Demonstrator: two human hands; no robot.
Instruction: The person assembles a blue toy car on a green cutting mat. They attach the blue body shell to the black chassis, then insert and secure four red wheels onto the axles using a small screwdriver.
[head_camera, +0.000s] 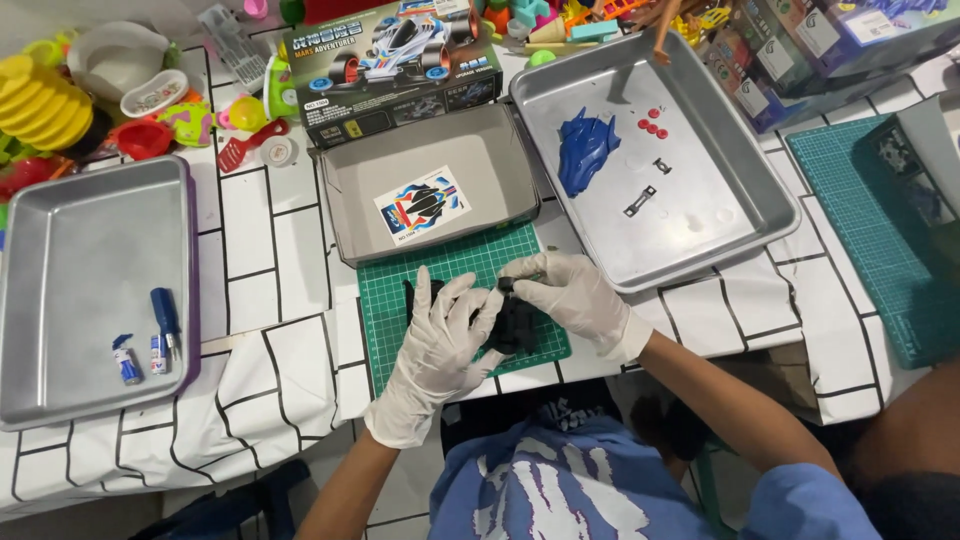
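Two gloved hands, left hand (440, 335) and right hand (565, 295), both gripping black chassis (515, 325) between them.

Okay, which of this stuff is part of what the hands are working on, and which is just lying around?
In use: black part, left hand, right hand, green mat, blue shell, red wheels.
Lying about: yellow toy, red spatula, empty box tray.

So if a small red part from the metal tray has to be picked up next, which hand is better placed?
Probably the right hand. It lies nearer the right metal tray holding the red parts, and only pinches the black chassis at its top. The left hand cradles the chassis from the far side.
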